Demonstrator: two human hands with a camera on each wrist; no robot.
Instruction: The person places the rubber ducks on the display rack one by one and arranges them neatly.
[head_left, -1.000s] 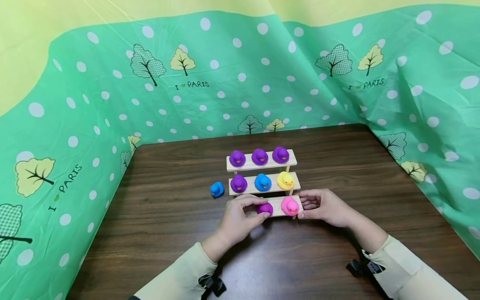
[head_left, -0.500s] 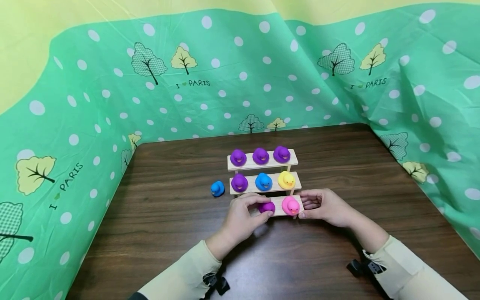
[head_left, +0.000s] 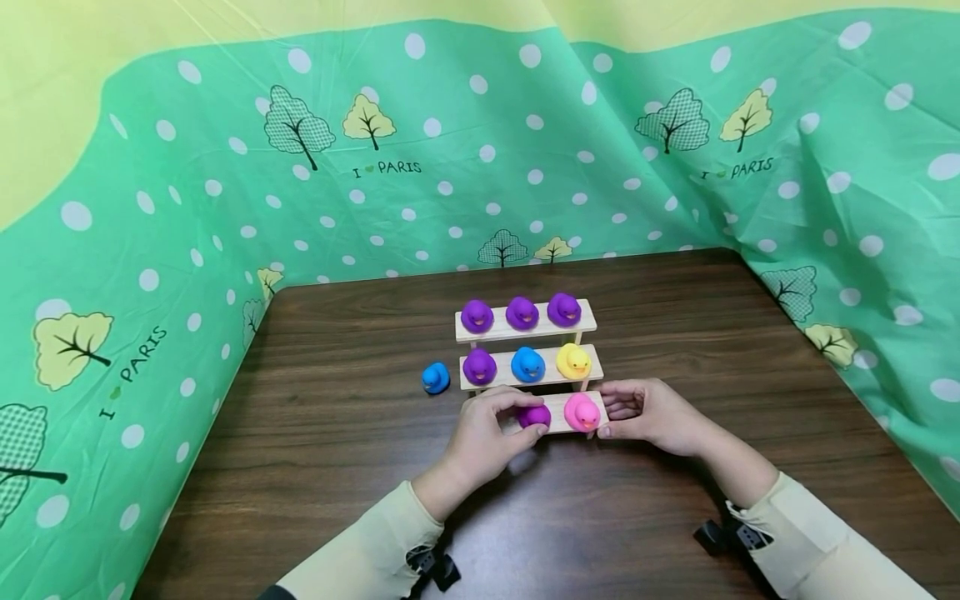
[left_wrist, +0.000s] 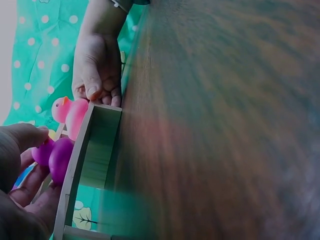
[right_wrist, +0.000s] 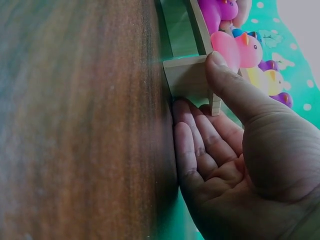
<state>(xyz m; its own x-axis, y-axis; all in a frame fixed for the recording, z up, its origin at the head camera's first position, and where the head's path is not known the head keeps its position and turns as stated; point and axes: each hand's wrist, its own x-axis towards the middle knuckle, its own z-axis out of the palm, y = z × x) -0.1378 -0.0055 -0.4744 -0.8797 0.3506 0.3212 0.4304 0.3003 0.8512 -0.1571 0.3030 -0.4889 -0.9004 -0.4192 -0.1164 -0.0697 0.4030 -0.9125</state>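
A small wooden three-step rack (head_left: 558, 417) holds rubber ducks. My left hand (head_left: 477, 435) pinches a purple rubber duck (head_left: 536, 416) between thumb and fingers, on the lowest step; in the left wrist view this duck (left_wrist: 61, 159) sits on the board. Beside it on the same step stands a pink duck (head_left: 582, 412). At the step's right end, my right hand (head_left: 654, 417) holds the rack: in the right wrist view the thumb lies against the board's corner and the fingers curl by the end support (right_wrist: 187, 77). The step's left end is hidden behind my left hand.
The middle step bears a purple duck (head_left: 479, 367), a blue duck (head_left: 528, 365) and a yellow duck (head_left: 573, 362). Three purple ducks (head_left: 522, 314) line the top step. Another blue duck (head_left: 435, 378) is on the dark wooden table (head_left: 337, 467), left of the rack. Green dotted cloth (head_left: 450, 167) surrounds the table.
My left hand and the purple duck have shifted very slightly right, along with a small movement of the whole head view. My right hand keeps its place at the rack's end.
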